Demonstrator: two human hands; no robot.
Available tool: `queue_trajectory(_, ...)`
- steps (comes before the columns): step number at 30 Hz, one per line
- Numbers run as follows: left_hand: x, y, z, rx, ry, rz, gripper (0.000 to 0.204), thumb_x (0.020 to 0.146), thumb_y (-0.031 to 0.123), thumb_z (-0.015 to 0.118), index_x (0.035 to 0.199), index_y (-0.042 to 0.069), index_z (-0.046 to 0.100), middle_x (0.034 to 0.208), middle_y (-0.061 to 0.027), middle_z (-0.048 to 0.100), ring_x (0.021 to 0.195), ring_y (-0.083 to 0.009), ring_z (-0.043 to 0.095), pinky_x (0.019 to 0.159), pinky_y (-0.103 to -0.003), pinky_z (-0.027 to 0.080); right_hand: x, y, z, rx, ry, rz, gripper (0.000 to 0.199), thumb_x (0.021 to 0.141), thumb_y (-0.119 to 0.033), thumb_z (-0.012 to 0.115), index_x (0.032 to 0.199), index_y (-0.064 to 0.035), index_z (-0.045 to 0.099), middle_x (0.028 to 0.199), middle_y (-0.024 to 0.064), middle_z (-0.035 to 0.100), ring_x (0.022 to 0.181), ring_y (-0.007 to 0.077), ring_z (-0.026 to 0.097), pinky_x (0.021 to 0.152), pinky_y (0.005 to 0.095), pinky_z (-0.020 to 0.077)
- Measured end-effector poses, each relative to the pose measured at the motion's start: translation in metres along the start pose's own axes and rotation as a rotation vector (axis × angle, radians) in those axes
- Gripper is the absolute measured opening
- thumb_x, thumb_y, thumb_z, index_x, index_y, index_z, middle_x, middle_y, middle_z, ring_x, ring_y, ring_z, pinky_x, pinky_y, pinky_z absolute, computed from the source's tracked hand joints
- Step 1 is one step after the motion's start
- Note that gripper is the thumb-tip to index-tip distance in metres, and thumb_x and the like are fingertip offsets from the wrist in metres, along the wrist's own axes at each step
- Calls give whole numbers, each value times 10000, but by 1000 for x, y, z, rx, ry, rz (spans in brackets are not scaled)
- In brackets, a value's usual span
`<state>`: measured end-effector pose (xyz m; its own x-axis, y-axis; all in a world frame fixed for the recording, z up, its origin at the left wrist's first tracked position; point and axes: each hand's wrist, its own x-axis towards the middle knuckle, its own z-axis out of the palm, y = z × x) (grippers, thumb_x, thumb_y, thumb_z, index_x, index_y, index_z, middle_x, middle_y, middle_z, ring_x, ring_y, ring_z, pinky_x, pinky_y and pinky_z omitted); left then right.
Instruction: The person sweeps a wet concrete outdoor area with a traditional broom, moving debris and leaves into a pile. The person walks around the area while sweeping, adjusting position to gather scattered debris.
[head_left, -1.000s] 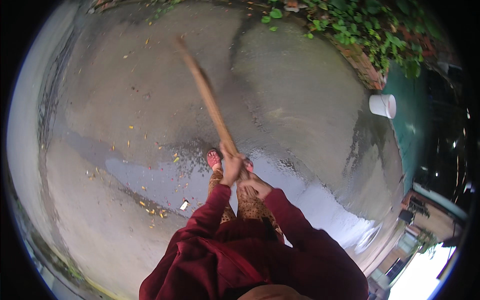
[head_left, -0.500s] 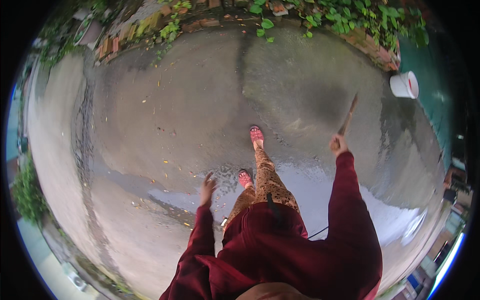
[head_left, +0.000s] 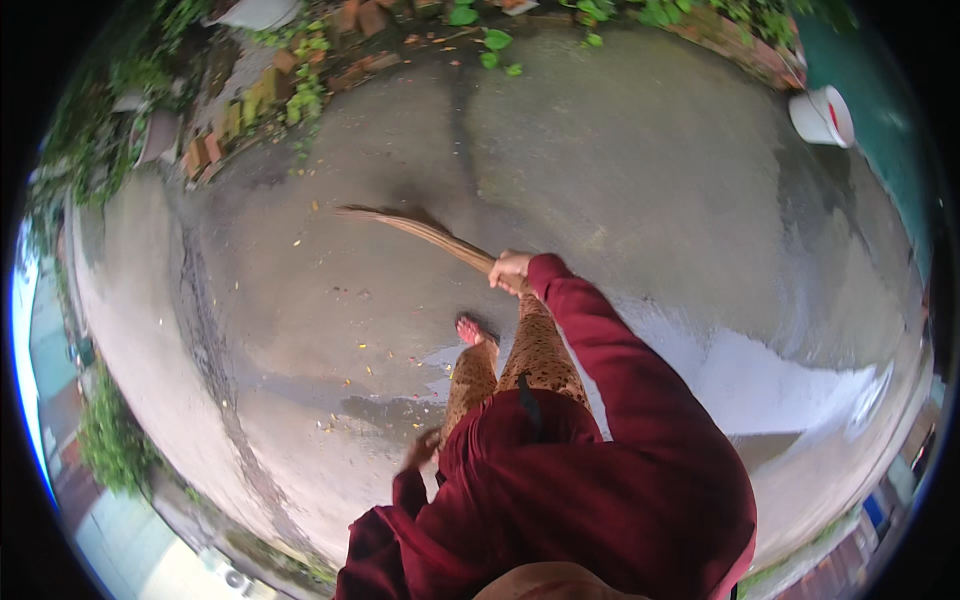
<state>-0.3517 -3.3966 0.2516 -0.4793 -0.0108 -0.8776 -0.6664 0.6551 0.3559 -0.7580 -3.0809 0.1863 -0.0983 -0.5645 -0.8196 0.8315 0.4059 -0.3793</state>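
A brown, slightly curved hand broom [head_left: 440,240] has my right hand [head_left: 512,270] closed around its handle end, in front of my right leg. Its long thin bundle reaches out to the left, low over the wet concrete, and the tip is smeared by motion. My left hand [head_left: 423,449] hangs beside my left thigh, holding nothing, with its fingers loosely apart. A red sandal [head_left: 472,330] shows on my left foot. My right foot is hidden behind my right hand and the broom.
Water pools on the concrete [head_left: 760,375] to my right, and small yellow leaves lie to my left. A white bucket [head_left: 822,116] stands at the far right by a green wall. Bricks [head_left: 215,145] and leafy plants [head_left: 300,90] edge the far side.
My right hand has swung the broom from the right across to the left, in front of my legs. My left hand has dropped back toward my thigh. The view has shifted forward.
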Motion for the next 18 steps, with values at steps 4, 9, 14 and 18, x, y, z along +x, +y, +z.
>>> queue_trajectory(4,43,122,-109,-504,221,185,343,862,116,425,1197,46,452,783,-82,619,653,-110,574,554,-238,475,-13,-9,7,73,-78,-94,198,676,-17,612,829,17,491,541,41,491,387,107,452,333,253,389)
queue_trajectory(9,48,128,-175,-503,380,110,352,852,124,425,1195,55,465,801,-77,637,686,-107,585,593,-220,479,-47,-25,22,18,223,-289,428,674,3,581,1052,45,385,726,109,523,477,138,521,344,279,416)
queue_trajectory(14,99,-45,-139,-462,273,-36,321,799,87,524,1119,109,533,689,-54,613,532,-97,548,451,-246,440,-14,-77,-20,-119,538,-248,334,670,-12,558,966,60,422,623,94,512,433,163,518,353,297,427)
queue_trajectory(18,60,-112,-128,-787,163,-458,287,799,165,521,1082,129,551,663,-59,591,535,-140,558,459,-296,458,56,-155,-64,33,727,-182,74,652,2,541,649,-3,467,503,57,473,413,168,491,364,304,409)
